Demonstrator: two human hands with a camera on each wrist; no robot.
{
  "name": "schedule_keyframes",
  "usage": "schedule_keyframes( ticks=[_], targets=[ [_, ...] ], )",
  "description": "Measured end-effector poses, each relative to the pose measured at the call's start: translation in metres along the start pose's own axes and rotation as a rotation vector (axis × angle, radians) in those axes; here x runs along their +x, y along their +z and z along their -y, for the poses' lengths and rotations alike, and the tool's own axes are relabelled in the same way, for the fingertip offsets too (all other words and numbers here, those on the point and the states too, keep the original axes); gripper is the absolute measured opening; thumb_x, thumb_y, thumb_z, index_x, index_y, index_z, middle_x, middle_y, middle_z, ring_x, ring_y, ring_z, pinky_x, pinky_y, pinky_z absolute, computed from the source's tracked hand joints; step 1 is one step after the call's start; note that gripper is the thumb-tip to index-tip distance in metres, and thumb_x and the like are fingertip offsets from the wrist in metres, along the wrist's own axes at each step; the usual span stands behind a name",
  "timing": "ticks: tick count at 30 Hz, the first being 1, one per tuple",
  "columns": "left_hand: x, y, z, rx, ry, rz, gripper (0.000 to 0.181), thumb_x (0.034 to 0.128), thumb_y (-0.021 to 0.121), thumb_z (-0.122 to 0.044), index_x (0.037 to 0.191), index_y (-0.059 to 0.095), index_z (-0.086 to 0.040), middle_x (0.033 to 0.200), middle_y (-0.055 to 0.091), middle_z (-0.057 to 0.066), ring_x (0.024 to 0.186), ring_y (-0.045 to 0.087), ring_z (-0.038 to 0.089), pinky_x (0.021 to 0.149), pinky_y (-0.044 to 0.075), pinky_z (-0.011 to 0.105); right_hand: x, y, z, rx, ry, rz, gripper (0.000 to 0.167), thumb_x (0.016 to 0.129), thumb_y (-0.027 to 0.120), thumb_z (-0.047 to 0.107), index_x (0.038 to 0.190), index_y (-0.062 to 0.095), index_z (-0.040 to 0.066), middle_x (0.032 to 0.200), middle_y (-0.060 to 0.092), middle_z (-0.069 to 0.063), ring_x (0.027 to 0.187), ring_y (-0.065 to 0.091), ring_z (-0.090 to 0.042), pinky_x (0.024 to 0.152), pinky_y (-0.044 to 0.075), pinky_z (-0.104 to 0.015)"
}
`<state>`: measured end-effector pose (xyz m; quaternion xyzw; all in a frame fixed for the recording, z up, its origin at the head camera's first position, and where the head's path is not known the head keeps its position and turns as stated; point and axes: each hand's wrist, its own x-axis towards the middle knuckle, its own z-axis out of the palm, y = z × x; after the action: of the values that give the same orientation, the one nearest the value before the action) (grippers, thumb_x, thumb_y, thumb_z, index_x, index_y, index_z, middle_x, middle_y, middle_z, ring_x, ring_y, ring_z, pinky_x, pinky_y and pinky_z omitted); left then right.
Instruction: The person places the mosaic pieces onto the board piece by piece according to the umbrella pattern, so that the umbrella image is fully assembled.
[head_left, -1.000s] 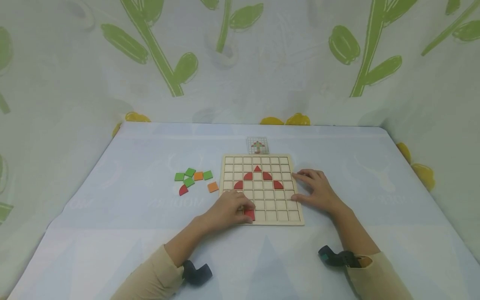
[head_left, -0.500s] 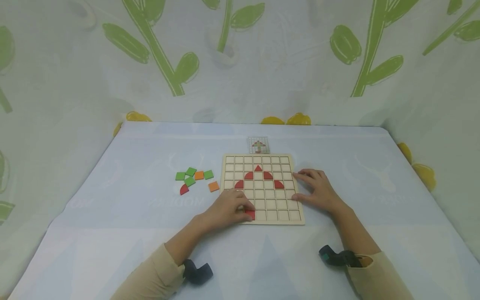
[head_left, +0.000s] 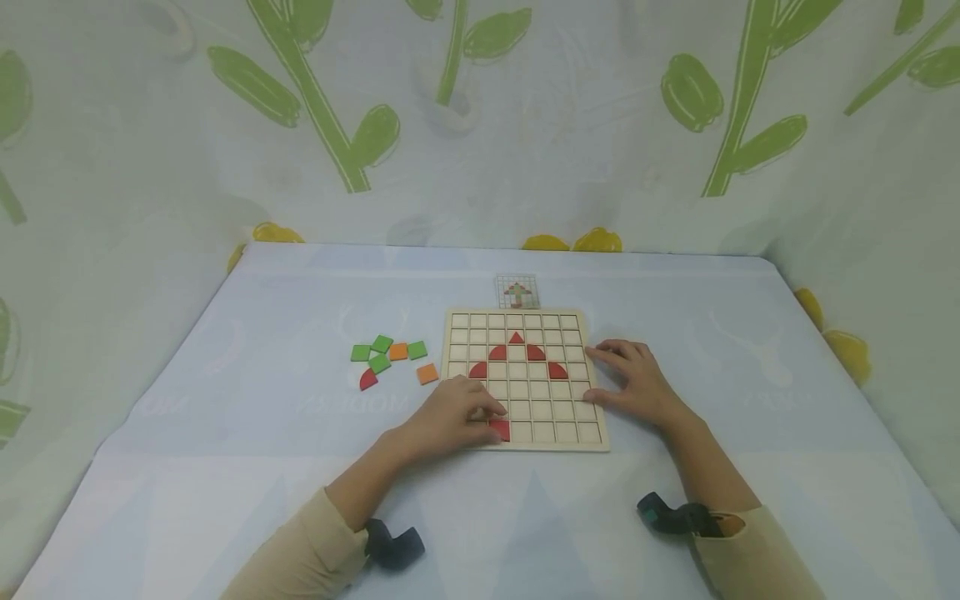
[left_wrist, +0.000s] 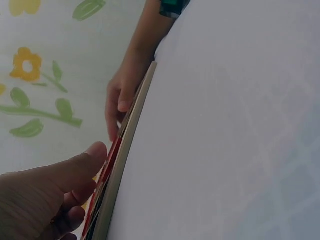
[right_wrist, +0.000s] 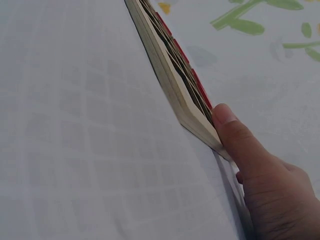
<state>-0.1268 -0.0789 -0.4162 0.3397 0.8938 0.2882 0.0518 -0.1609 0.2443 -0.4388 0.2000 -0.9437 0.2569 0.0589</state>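
A table (head_left: pixel 675 300) is taken up near its middle by a square wooden board (head_left: pixel 597 446), laid flat and divided into cells. The board's right edge is touched by the right hand (head_left: pixel 633 383), its thumb and fingers spread and fairly straight. The left side of the board is partly covered by the left hand (head_left: pixel 448 417). Its thumb and forefinger are held apart at a red piece (head_left: pixel 501 431) in the nearest row, just left of the middle column; whether that piece is being pinched cannot be told, and its full outline is partly hidden.

Beyond the board's far edge, a small card (head_left: pixel 517 292) is placed, on which a pattern with red and green parts is printed. Judged against it, the work seems roughly half done: a peak and two sloping sides have been laid with four red quarter-rounds (head_left: pixel 536 353) and, at the top, a red triangle (head_left: pixel 516 338). No green or orange can be seen on the board, so the inside of the pattern is probably left to be filled. To the board's left, four green tiles (head_left: pixel 361 353), two orange tiles (head_left: pixel 427 373) and one loose red quarter-round (head_left: pixel 368 380) are left unplaced.
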Motion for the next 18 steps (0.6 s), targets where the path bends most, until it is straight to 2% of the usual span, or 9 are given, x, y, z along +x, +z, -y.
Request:
schedule_keyframes(
  ticks=[5,10,14,18],
  targets=[
    [-0.005,-0.009,0.003,-0.014,-0.065,0.004,0.029,0.0797,0.075,-0.031,0.106,0.072,-0.02,0.092,0.065,-0.012,0.086,0.049,0.006,0.074,0.041,0.026,0.0,0.0,0.0,0.004,-0.009,-0.007,0.068,0.07,0.08,0.037,0.129,0.058,0.01,0.127,0.049,-0.016,0.118,0.038,-0.036,0.097,0.031,-0.054],
    [-0.01,-0.017,0.008,-0.078,-0.11,0.034,0.029,0.079,0.076,-0.03,0.107,0.071,-0.021,0.094,0.064,-0.014,0.086,0.049,0.005,0.073,0.042,0.025,0.0,0.0,-0.001,0.003,-0.001,-0.002,0.068,0.071,0.079,0.038,0.129,0.058,0.01,0.128,0.049,-0.015,0.119,0.037,-0.035,0.097,0.031,-0.054],
    [-0.012,-0.022,0.016,-0.136,-0.118,0.053,0.032,0.0775,0.077,-0.031,0.107,0.071,-0.022,0.096,0.064,-0.015,0.087,0.05,0.006,0.074,0.043,0.026,0.0,0.0,-0.001,0.005,0.0,-0.001,0.068,0.071,0.08,0.037,0.13,0.057,0.011,0.128,0.049,-0.015,0.119,0.037,-0.035,0.097,0.031,-0.054],
    [-0.014,-0.029,0.022,-0.186,-0.09,0.074,0.032,0.0757,0.079,-0.028,0.106,0.072,-0.021,0.097,0.064,-0.013,0.087,0.052,0.008,0.076,0.043,0.027,0.0,0.0,-0.001,0.004,0.001,-0.002,0.068,0.071,0.08,0.038,0.129,0.058,0.01,0.127,0.049,-0.015,0.119,0.038,-0.035,0.096,0.032,-0.054]
  ],
)
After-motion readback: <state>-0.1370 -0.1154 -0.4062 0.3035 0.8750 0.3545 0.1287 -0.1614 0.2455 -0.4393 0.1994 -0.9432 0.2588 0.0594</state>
